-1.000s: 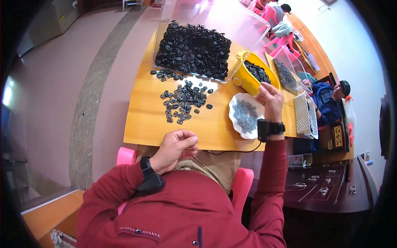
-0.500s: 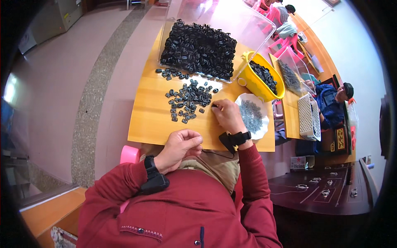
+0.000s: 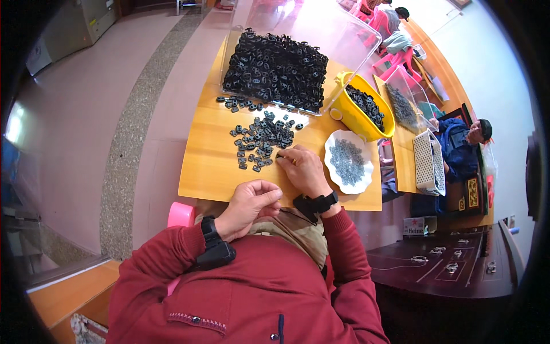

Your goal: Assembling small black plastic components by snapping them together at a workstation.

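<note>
In the head view, the right hand (image 3: 306,173) reaches over the desk (image 3: 212,163), its fingers bent together at a small dark piece (image 3: 279,155) on the lower right edge of a loose pile of dark pieces (image 3: 266,135); whether they grip it, one cannot tell. The left hand (image 3: 247,207) is near the desk's front edge, over the person's lap, fingers curled and thumb pressed to the index finger; anything tiny between them is too small to make out.

Behind the pile, a transparent box (image 3: 344,35) holds a mass of similar black pieces. To its right is a yellow tub (image 3: 350,117), also containing dark pieces. Just right of the right hand, a white scalloped dish (image 3: 350,187) carries small clear-grey bits (image 3: 348,161).
</note>
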A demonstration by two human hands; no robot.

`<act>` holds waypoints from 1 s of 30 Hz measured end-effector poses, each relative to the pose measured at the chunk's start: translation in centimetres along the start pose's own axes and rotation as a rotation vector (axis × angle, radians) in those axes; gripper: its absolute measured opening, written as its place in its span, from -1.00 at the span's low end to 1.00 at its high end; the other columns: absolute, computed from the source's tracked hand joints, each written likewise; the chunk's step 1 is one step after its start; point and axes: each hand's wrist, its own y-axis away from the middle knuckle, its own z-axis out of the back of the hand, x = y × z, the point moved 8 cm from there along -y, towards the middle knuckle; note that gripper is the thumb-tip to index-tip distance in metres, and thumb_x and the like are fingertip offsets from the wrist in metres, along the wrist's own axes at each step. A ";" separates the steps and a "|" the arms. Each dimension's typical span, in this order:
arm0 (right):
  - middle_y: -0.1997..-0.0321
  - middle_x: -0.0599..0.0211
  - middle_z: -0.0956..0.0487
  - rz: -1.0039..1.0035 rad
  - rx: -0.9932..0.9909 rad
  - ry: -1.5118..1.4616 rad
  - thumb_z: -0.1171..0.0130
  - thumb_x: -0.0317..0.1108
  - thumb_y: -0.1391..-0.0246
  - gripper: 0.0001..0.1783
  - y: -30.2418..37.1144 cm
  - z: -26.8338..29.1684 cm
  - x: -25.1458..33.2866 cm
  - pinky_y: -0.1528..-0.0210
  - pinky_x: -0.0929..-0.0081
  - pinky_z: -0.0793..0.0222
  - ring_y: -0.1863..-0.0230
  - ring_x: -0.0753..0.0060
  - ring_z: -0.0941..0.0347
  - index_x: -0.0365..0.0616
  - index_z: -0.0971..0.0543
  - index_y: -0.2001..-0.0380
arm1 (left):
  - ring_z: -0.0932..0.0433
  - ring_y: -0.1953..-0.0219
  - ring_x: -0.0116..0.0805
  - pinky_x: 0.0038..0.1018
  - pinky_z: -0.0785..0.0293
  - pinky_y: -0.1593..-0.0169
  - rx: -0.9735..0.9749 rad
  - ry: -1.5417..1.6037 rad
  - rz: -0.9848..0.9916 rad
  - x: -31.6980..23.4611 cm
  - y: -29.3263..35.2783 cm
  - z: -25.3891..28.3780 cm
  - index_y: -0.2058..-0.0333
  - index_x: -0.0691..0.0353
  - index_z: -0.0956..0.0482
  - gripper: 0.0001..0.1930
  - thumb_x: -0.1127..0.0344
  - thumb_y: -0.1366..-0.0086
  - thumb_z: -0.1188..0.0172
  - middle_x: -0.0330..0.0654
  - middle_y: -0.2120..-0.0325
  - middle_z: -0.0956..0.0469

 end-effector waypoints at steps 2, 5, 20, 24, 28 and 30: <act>0.39 0.14 -0.55 -0.001 0.008 -0.019 -0.19 -0.31 0.01 -0.82 0.1 0.0 0.1 0.31 0.25 -0.41 0.35 0.04 -0.51 -0.10 -0.65 0.32 | -0.53 0.44 -0.56 -0.60 -0.57 0.33 -0.008 -0.002 0.007 0.0 0.1 0.0 0.29 0.25 -0.50 -0.90 0.38 -0.26 -0.19 -0.30 0.45 -0.52; 0.38 0.11 -0.55 0.059 -0.016 -0.007 -0.17 -0.34 0.00 -0.84 0.5 0.4 0.7 0.29 0.24 -0.41 0.34 0.03 -0.51 -0.15 -0.64 0.38 | -0.53 0.44 -0.56 -0.59 -0.57 0.33 -0.009 -0.002 -0.010 0.1 -0.1 0.2 0.28 0.24 -0.50 -0.90 0.38 -0.27 -0.18 -0.30 0.46 -0.52; 0.35 0.20 -0.56 0.227 -0.079 -0.464 -0.27 -0.58 0.08 -0.83 5.7 1.8 4.7 0.39 0.52 -0.43 0.44 0.35 -0.52 -0.26 -0.57 0.34 | -0.53 0.39 -0.54 -0.59 -0.55 0.28 -0.027 0.037 -0.058 0.0 -0.2 0.3 0.21 0.26 -0.49 -0.82 0.28 -0.38 -0.04 -0.26 0.37 -0.56; 0.32 0.23 -0.55 0.185 -0.001 -0.515 -0.27 -0.59 0.08 -0.80 6.0 1.9 4.4 0.39 0.59 -0.41 0.44 0.45 -0.49 -0.26 -0.57 0.30 | -0.55 0.38 -0.50 -0.56 -0.55 0.27 0.005 0.066 -0.041 -0.1 -0.1 0.3 0.22 0.25 -0.49 -0.82 0.27 -0.39 0.00 -0.23 0.36 -0.57; 0.32 0.27 -0.55 0.142 0.071 -0.588 -0.26 -0.58 0.05 -0.79 6.3 1.8 4.2 0.40 0.64 -0.36 0.41 0.52 -0.46 -0.25 -0.58 0.27 | -0.56 0.37 -0.47 -0.55 -0.55 0.27 0.046 0.051 -0.033 0.1 -0.2 -0.1 0.23 0.25 -0.48 -0.82 0.28 -0.39 0.02 -0.21 0.37 -0.56; 0.33 0.28 -0.54 0.166 0.061 -0.589 -0.25 -0.58 0.04 -0.79 6.4 2.2 4.0 0.41 0.65 -0.35 0.40 0.53 -0.45 -0.26 -0.58 0.26 | -0.57 0.37 -0.47 -0.54 -0.56 0.27 0.056 0.055 -0.029 0.2 -0.3 -0.2 0.24 0.26 -0.48 -0.82 0.28 -0.39 0.01 -0.21 0.37 -0.56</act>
